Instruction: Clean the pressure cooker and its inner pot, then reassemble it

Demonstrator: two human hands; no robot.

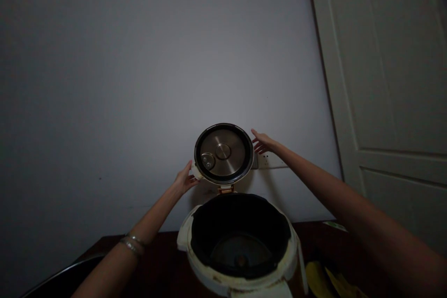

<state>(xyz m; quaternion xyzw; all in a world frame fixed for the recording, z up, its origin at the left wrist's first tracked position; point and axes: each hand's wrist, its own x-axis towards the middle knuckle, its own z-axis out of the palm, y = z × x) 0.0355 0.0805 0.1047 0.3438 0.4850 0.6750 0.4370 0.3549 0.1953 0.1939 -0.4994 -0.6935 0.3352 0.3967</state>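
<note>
A white pressure cooker [206, 267] stands in front of me with its lid [223, 151] raised on an orange-brown hinge [226, 189]. The lid's round metal inside faces me, ringed by a black seal. My left hand [185, 179] is closed at the white tab on the lid's lower left edge, its fingers partly hidden behind it. At the lid's right edge is my right hand [262, 142], thumb up and fingers spread; whether the fingertips touch the rim is unclear. Down in the cooker's dark well [240, 242] shows a round plate with a small central knob.
The cooker stands on a dark red-brown table [164, 251] against a pale wall [139, 79]. A wall socket [270, 160] is behind the lid. Yellow pieces [326, 279] lie right of the cooker, a dark rimmed vessel [63, 279] is at lower left, and a door [387, 102] rises at right.
</note>
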